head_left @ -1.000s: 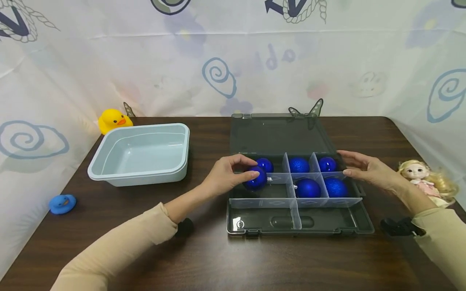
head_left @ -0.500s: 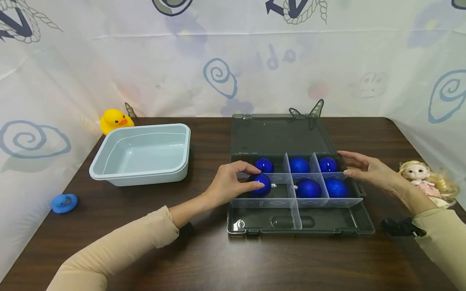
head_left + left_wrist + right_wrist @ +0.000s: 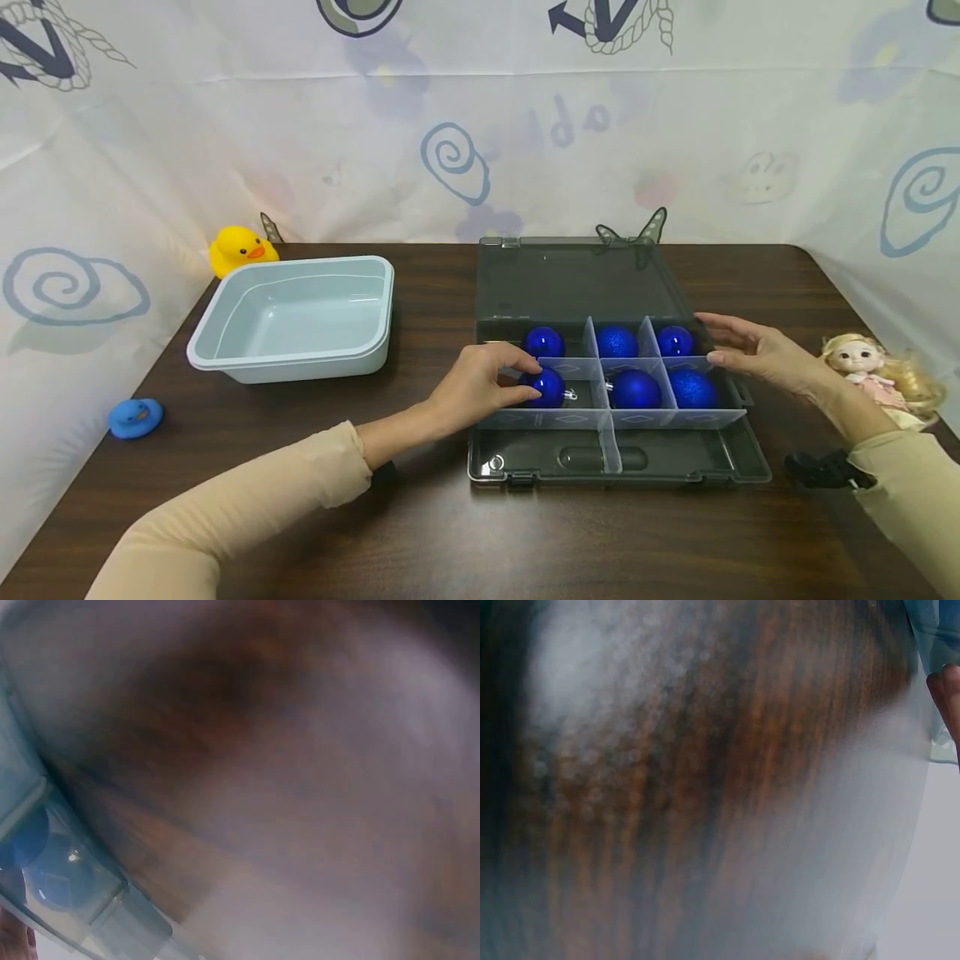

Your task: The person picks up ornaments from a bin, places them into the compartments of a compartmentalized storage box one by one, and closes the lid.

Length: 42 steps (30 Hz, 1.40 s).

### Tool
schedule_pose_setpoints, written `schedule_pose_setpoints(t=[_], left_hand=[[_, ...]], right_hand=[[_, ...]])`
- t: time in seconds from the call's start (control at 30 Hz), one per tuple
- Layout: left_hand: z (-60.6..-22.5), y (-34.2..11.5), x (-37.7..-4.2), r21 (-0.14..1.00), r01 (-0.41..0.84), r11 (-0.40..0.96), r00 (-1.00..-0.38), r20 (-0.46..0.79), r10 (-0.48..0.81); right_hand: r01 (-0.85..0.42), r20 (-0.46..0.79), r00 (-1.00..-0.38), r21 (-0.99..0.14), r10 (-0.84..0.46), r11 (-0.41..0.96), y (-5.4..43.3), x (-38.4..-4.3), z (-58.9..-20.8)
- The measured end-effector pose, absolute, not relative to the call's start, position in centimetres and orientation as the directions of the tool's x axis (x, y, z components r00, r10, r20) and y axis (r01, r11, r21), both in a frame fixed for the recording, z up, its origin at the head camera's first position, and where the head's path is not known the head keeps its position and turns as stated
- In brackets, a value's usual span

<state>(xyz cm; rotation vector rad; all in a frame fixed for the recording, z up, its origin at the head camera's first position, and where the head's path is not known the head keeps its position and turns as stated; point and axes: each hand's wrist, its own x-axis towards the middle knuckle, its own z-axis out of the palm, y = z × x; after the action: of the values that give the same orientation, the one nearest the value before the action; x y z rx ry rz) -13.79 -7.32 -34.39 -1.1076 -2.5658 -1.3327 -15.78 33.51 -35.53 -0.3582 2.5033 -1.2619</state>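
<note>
In the head view, my left hand (image 3: pixel 476 383) pinches a shiny blue Christmas ball (image 3: pixel 549 388) between thumb and fingers. The ball sits inside the left middle compartment of a dark see-through divided box (image 3: pixel 652 479), its silver cap pointing right. Directly behind it lies a smaller blue ball (image 3: pixel 544 342). Several more blue balls, some glittery, fill compartments to the right, including a matte one (image 3: pixel 635 389). My right hand (image 3: pixel 765 354) rests against the box's right edge with fingers extended. The left wrist view is mostly blurred, with the box wall (image 3: pixel 142 922) at lower left.
A pale blue basin (image 3: pixel 307 364) stands on the left of the dark wooden table (image 3: pixel 420 550). Around it are a yellow duck (image 3: pixel 240 248) and a blue duck (image 3: pixel 136 417). A blond doll (image 3: pixel 862 367) lies beyond my right wrist. The box's lid (image 3: pixel 577 279) lies folded back.
My left hand has lowered the blue ball from over the divider into the left middle compartment, moving slightly right and toward the front. My right hand has stayed at the box's edge.
</note>
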Motion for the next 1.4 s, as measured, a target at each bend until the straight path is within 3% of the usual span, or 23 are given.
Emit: schedule_pose_setpoints(t=[0.17, 0.3, 0.47, 0.57, 0.67, 0.87, 1.4], left_hand=[[-34.0, -7.5, -14.0, 0.650, 0.635, 0.418, -0.725, 0.315, 0.612], [-32.6, -8.2, -15.4, 0.729, 0.548, 0.411, -0.791, 0.292, 0.537], [-30.7, -9.2, -19.2, 0.924, 0.211, 0.319, -0.958, 0.131, 0.253], [-30.4, -9.4, -21.5, 0.986, -0.007, 0.168, -0.991, -0.030, 0.133], [-30.6, -9.2, -23.3, 0.987, -0.137, 0.088, -0.987, -0.143, 0.069], [-31.6, -8.6, -25.4, 0.967, -0.252, 0.027, -0.967, -0.253, 0.019], [-33.4, -8.4, -28.4, 0.910, -0.413, -0.044, -0.910, -0.415, -0.025]], right_hand=[[-0.080, -0.164, -0.919, -0.812, -0.358, 0.578, 33.5, -15.7, -35.6], [-0.071, -0.185, -0.907, -0.820, -0.379, 0.568, 33.6, -15.9, -35.4], [-0.011, -0.211, -0.897, -0.868, -0.388, 0.497, 34.0, -16.6, -34.8], [0.028, -0.213, -0.912, -0.886, -0.351, 0.464, 34.1, -17.8, -34.4], [0.068, -0.232, -0.917, -0.892, -0.323, 0.447, 34.0, -19.4, -33.9], [0.153, -0.304, -0.910, -0.878, -0.282, 0.453, 33.7, -22.8, -33.2], [0.200, -0.348, -0.887, -0.882, -0.304, 0.428, 32.8, -27.1, -34.3]])
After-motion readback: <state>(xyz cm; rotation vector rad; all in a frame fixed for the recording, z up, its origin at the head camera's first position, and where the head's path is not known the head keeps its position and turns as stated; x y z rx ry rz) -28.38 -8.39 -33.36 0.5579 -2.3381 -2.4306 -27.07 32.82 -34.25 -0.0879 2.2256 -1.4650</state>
